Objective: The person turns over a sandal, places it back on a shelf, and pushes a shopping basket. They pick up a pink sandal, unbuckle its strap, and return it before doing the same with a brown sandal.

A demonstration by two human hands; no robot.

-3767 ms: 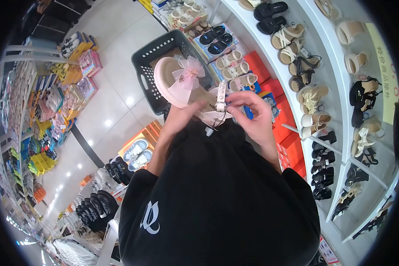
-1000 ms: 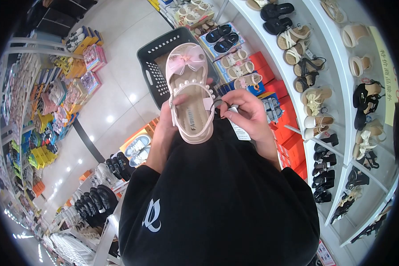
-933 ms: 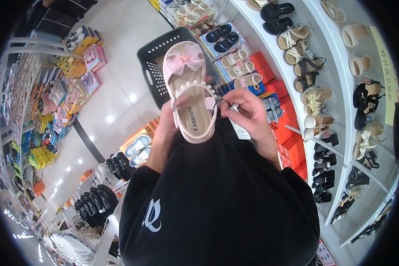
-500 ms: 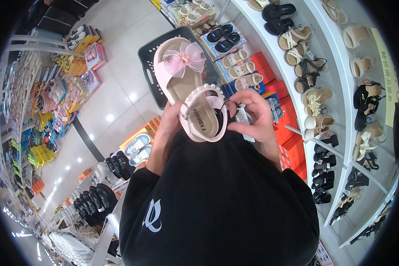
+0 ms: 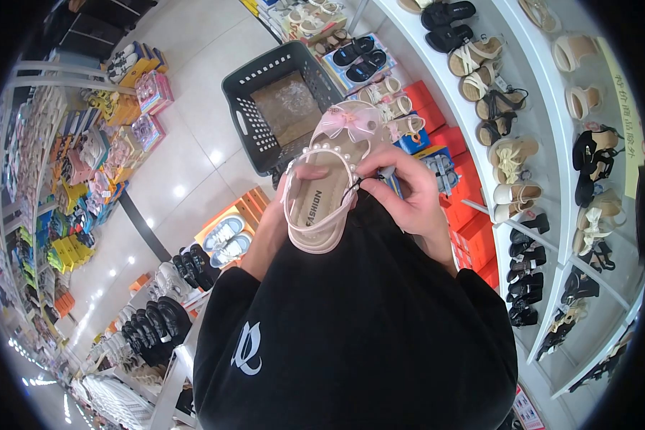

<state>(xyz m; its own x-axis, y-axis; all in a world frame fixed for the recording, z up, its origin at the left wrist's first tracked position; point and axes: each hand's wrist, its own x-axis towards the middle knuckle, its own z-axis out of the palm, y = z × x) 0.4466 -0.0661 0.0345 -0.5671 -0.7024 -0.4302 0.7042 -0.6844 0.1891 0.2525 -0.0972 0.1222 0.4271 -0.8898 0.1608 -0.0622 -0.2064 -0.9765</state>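
Note:
A pink sandal [image 5: 321, 197] with a bow at the toe, a pearl-trimmed strap and "FASHION" on the insole is held in front of the black shirt. My left hand [image 5: 279, 204] grips its left side, the thumb laid over the insole inside the strap. At the strap's right side, my right hand [image 5: 401, 188] pinches a thin black cord, with thumb and forefinger close together. A pale tag [image 5: 388, 174] shows partly behind the right fingers. The sandal's toe points up and to the right.
Beyond the sandal a dark green basket [image 5: 247, 107] stands on the tiled floor. Shelves of sandals [image 5: 509, 161] curve along the right, above orange boxes [image 5: 473, 233]. Boxed shoes [image 5: 226, 238] and black shoes [image 5: 154, 321] are at lower left, with more stacked goods [image 5: 97, 172] across the aisle.
The sandal has come down nearer the shirt and turned, its toe swinging right, so the basket's inside shows. My left thumb now lies over the insole. My right hand has shifted slightly left.

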